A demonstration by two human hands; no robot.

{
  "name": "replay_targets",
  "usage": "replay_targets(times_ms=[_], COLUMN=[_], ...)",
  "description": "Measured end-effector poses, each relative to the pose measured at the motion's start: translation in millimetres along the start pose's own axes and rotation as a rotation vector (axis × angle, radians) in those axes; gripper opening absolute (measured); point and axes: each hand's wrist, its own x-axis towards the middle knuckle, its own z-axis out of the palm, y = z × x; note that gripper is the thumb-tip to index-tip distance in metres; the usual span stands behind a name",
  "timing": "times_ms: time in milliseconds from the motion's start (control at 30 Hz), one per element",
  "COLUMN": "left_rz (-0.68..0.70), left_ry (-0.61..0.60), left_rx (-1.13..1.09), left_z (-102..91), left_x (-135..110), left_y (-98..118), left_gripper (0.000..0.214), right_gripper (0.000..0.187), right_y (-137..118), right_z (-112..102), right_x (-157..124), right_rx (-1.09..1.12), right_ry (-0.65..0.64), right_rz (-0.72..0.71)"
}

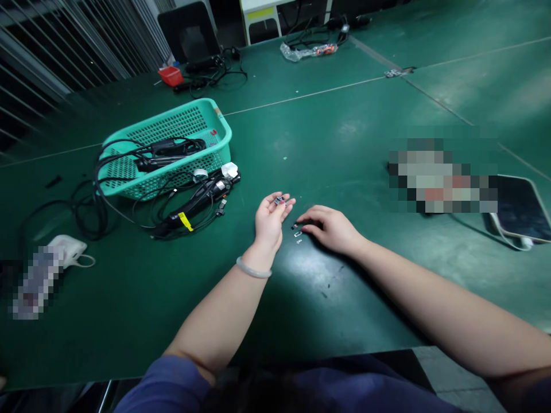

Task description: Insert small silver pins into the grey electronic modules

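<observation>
My left hand lies palm up on the green table, fingers stretched out, with a small dark part resting on the fingertips. A pale bangle circles that wrist. My right hand rests palm down just to the right, its fingers curled and touching several tiny black and white parts that lie on the table between the two hands.
A teal plastic basket with black cables stands at left, a black tool with a yellow label leaning against it. A white device lies far left, a tablet at right, a red tray and cables at the back.
</observation>
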Motion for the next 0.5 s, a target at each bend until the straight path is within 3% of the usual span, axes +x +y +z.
replay_targets(times_ms=[267, 500], left_rz=[-0.003, -0.002], left_ry=[0.004, -0.024], left_rx=[0.019, 0.134], left_z=[1.3, 2.6], left_x=[1.6, -0.1], left_y=[-1.7, -2.4], left_gripper=[0.016, 0.022], right_gripper=[0.018, 0.019], right_y=[-6.2, -8.0], right_z=[12.9, 8.1], right_x=[3.7, 2.0], right_rx=[-0.258, -0.340], right_ry=[-0.042, -0.063], right_rz=[-0.099, -0.101])
